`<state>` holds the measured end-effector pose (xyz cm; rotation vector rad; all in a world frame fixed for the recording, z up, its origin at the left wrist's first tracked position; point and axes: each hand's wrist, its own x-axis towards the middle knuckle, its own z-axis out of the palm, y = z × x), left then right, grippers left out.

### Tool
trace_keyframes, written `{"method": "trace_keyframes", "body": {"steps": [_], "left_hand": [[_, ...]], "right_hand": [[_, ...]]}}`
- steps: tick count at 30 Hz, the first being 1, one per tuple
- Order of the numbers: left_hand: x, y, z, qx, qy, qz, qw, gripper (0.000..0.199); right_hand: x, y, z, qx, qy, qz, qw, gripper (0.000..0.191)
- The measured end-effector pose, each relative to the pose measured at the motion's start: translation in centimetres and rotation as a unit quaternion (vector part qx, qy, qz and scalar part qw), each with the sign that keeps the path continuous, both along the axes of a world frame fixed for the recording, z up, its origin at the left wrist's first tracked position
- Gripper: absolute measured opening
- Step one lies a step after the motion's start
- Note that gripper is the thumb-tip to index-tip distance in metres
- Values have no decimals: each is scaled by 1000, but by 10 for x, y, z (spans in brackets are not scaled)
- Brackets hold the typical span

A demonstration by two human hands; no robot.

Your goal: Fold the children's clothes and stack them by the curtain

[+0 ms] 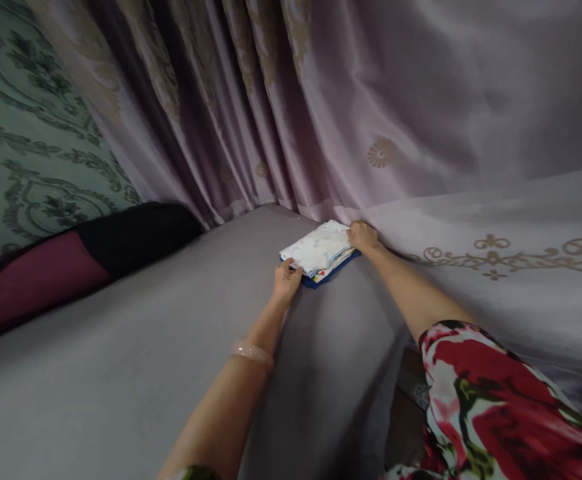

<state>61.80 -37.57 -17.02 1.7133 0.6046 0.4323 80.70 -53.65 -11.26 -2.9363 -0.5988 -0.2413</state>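
Note:
A small stack of folded clothes [319,248] lies on the grey-covered surface, white on top with patterned and blue cloth beneath. My left hand [287,280] is at the stack's near left corner, fingers closed on its edge. At the far right end, my right hand [363,237] grips the other edge, its fingers partly hidden behind the cloth. A pale bangle [252,352] circles my left wrist. The stack lies flat between both hands.
Long mauve curtains [421,93] with gold patterns hang right behind the stack. A black and maroon padded item [95,267] lies along the green patterned wall [31,133]. The grey-covered surface [121,373] ends in a draped edge at the right.

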Motion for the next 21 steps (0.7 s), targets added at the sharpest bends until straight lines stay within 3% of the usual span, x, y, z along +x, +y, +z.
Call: {"method": "trace_keyframes", "body": {"steps": [6,10,16,21], "left_hand": [[-16,2,-2,39,16,-17,999,44],[-41,4,8,42,19,-21,999,45],[-104,30,14,40,58,-71,995,37],[-170,69,15,125,89,-23,988,30]], "right_hand": [[-15,13,6,-15,-14,-13,1000,36],[-36,32,5,-20,-87,55,995,36],[-79,67,3,-7,-36,163,986,38],[-112,87,2,-10,-36,223,974,39]]}}
